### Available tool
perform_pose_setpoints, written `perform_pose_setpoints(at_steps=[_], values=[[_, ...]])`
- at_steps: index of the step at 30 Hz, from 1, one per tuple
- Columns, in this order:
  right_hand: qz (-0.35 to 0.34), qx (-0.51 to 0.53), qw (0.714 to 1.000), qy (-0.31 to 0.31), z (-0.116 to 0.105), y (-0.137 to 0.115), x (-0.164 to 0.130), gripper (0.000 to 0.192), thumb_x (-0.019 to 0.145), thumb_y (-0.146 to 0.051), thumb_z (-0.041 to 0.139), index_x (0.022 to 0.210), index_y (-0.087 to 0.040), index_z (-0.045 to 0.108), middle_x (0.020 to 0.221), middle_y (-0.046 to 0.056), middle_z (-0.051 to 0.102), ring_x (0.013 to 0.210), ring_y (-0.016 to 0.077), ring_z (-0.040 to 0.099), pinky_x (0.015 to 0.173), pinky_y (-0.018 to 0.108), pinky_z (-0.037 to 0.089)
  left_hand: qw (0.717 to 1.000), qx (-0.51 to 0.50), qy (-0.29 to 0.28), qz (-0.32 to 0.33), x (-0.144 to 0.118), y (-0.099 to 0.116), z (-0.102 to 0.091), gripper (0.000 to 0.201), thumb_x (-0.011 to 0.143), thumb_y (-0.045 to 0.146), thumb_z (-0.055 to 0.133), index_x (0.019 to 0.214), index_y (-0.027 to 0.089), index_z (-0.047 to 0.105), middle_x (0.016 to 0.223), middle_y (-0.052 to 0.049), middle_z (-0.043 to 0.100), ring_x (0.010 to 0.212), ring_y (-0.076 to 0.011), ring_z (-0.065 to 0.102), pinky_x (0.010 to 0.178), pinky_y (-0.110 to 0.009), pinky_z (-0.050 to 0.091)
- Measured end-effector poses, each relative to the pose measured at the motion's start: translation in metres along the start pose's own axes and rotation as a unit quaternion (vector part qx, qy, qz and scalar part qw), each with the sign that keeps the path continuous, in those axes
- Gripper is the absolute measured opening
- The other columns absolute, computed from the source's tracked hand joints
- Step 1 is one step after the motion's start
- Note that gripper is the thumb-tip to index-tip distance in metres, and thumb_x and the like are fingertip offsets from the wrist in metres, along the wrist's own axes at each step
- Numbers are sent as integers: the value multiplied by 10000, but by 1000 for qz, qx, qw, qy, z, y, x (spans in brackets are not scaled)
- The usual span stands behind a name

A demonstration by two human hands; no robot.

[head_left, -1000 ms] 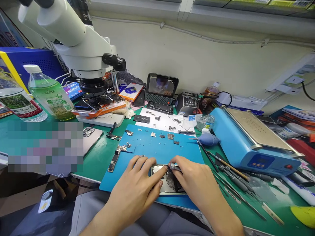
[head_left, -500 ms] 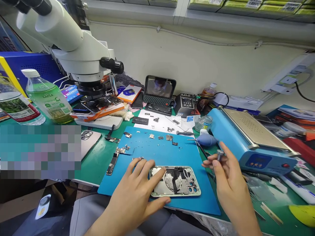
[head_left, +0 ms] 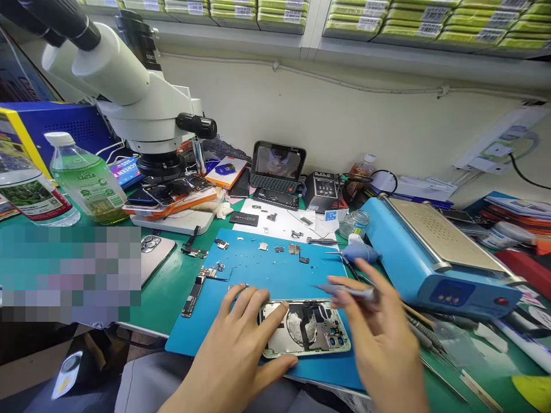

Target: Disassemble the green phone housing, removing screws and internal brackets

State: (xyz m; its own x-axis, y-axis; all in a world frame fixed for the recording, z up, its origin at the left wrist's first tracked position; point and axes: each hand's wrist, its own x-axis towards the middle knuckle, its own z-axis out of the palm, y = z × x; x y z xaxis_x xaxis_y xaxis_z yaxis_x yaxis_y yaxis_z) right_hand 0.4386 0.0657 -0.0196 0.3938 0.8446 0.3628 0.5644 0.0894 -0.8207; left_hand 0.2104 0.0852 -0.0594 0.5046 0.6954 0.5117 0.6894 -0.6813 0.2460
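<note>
My left hand (head_left: 241, 338) holds the left end of an opened phone housing (head_left: 321, 321). Its thumb is along the near edge and the index finger reaches over the far edge. The housing lies inside-up, with a round silvery patch, black flex cables and camera rings showing. In my right hand (head_left: 383, 344) is a slim grey screwdriver (head_left: 329, 288), blurred by motion, its tip pointing left above the housing's far edge. Both rest over a blue mat (head_left: 253, 275). Several small phone parts lie on it, among them a long logic board (head_left: 193, 297) at the left.
A microscope (head_left: 150, 120) stands at back left beside plastic bottles (head_left: 88, 183). A blue heating machine (head_left: 447, 252) is on the right, with a blower bulb (head_left: 359, 252) near it. Tweezers and tools lie at lower right. A battery (head_left: 244, 218) sits behind the mat; a pinkish phone (head_left: 157, 258) lies left.
My right hand has moved left toward the housing, and the screwdriver has swung from upright to nearly level, tip leftward. My left hand keeps its hold. The view has tilted up slightly.
</note>
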Motion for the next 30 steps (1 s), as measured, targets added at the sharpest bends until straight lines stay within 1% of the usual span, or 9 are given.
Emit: perform_pose_setpoints(at_steps=[2,4,6,10,14,17,22,27,30], values=[[-7,23,996,-80,19,-7,-5,366,1055,-519,618,1366,-339,687,1245,38,823,1073,235,819,952,347,669,1000,-6,2,-5,1,1,2,632,871,623,875,1373,291,682,1285,-72,700,1230,-351,607,1093,-524,451],[-3,35,991,-126,30,-8,-10,297,1068,-518,592,1272,-352,730,1269,11,820,1087,213,817,936,305,666,1000,-11,3,-12,0,1,5,650,862,617,885,1384,292,674,1293,-77,698,1228,-358,615,1088,-535,468],[2,38,989,-144,36,-7,-13,284,1077,-517,575,1258,-369,737,1276,-10,818,1076,194,818,903,274,665,1000,-11,1,-17,-2,1,8,689,851,622,891,1414,300,658,1311,-80,696,1214,-367,628,1086,-561,478],[-12,30,988,-150,37,-3,-14,262,1087,-492,566,1247,-387,745,1272,-39,817,1079,174,812,905,253,653,1000,-6,-4,-18,-7,0,11,753,836,636,895,1456,297,634,1341,-93,692,1205,-382,644,1075,-594,496],[-19,26,987,-159,38,-3,-15,261,1089,-487,563,1249,-392,746,1274,-44,816,1083,174,809,916,259,649,1000,-8,-2,-15,-7,0,12,738,863,675,850,1453,288,636,1348,-100,690,1212,-389,644,1075,-614,498],[-12,35,986,-161,38,-3,-16,267,1092,-491,555,1260,-396,739,1277,-48,816,1081,171,811,918,255,647,1000,-10,-5,-17,-6,0,11,636,941,649,783,1451,296,642,1351,-96,689,1206,-378,645,1068,-608,499],[5,58,985,-163,38,-1,-15,272,1087,-490,564,1269,-382,735,1308,-28,806,1100,181,809,950,270,646,1000,7,-7,-9,-6,1,9,432,1092,476,625,1479,285,639,1345,-97,685,1203,-351,642,1041,-572,506],[19,75,981,-177,40,-1,-14,283,1085,-503,560,1265,-377,737,1294,-15,809,1117,196,805,972,292,646,1000,14,-3,-2,-5,1,8,408,1128,433,549,1499,285,631,1338,-94,679,1205,-343,627,1044,-552,495],[30,86,982,-165,39,-1,-15,288,1072,-515,586,1257,-358,741,1289,8,810,1090,205,812,963,302,654,1000,8,-3,2,-3,1,7,395,1138,406,522,1500,288,628,1325,-90,679,1199,-333,631,1041,-536,497]])
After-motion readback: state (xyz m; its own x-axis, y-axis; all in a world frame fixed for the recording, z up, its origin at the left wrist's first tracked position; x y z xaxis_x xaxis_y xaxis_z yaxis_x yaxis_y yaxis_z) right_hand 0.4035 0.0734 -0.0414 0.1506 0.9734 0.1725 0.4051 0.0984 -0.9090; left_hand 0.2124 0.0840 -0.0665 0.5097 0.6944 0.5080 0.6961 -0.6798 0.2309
